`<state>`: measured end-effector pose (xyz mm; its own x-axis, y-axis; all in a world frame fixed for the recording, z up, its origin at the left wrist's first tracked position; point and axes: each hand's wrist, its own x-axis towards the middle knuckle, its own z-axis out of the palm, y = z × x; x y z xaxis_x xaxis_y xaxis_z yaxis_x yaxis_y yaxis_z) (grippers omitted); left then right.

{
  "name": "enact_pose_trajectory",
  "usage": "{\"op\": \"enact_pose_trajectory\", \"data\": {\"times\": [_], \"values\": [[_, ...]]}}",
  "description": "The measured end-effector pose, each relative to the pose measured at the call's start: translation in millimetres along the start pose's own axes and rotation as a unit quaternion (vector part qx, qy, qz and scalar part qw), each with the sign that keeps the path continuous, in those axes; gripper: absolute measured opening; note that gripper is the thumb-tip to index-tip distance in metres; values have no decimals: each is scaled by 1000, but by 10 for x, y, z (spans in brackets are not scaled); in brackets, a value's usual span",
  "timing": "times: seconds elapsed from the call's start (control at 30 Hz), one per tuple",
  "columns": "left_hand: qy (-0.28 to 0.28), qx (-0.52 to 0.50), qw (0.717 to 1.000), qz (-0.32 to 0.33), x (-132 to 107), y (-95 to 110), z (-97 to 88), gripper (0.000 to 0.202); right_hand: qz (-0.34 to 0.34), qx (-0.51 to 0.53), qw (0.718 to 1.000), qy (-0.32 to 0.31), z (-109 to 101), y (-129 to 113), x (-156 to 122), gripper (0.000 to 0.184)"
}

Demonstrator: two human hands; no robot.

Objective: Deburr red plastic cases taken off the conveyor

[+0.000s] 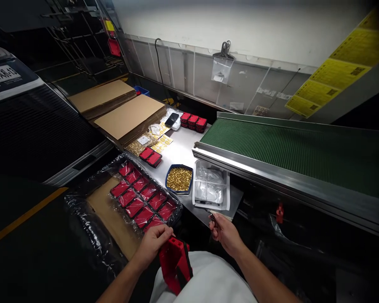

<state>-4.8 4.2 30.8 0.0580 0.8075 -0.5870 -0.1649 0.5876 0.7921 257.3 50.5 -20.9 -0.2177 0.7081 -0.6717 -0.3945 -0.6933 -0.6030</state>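
My left hand (151, 246) is closed on a red plastic case (174, 263) that stands tilted on my lap, low in the view. My right hand (224, 231) is closed in a pinch on a small dark tool (212, 216), too small to name, just below the table's front edge. Above the left hand a plastic-lined box (91, 210) holds two rows of several red cases (142, 198). A blue tray of small gold parts (179, 179) and a white tray of clear bags (211, 185) sit on the steel table (180, 149).
A green conveyor belt (287, 147) runs along the right behind a steel rail. Flat cardboard sheets (126, 115) lie at the back left. More red cases (193, 121), a phone (172, 119) and yellow sticker sheets (162, 143) lie farther back. A dark machine (28, 122) stands at the left.
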Motion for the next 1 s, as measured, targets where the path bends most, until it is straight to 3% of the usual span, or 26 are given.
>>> {"op": "enact_pose_trajectory", "data": {"times": [0.1, 0.23, 0.33, 0.4, 0.47, 0.53, 0.6, 0.73, 0.83, 1.0], "values": [[27, -30, 999, 34, 53, -108, -47, 47, 17, 9, 1000, -8, 3, -2, -12, 44], [30, -111, 993, 39, 74, -266, 101, 41, 28, 25, 999, -10, 13, -12, -39, 43], [-36, -176, 984, -6, 38, -297, 283, 35, 44, 43, 998, -18, 34, -28, -74, 42], [-107, -232, 965, -62, -9, -281, 382, 49, 42, 36, 998, -34, 54, -34, -108, 37], [-176, -321, 924, -114, -58, -254, 444, 62, 30, 20, 998, -45, 72, -33, -148, 32], [-202, -409, 881, -129, -93, -217, 473, 66, 11, -14, 999, -40, 88, -29, -192, 32], [-172, -447, 871, -112, -104, -160, 485, 65, -11, -74, 997, -36, 104, -29, -238, 35], [-60, -437, 894, -79, -95, 23, 519, 62, -26, -171, 983, -59, 159, -68, -337, 40], [-5, -420, 906, -56, -126, 165, 563, 67, -8, -159, 985, -64, 234, -144, -417, 40], [16, -370, 928, -26, -239, 255, 611, 69, 13, -120, 991, -59, 456, -352, -595, 37]]}}
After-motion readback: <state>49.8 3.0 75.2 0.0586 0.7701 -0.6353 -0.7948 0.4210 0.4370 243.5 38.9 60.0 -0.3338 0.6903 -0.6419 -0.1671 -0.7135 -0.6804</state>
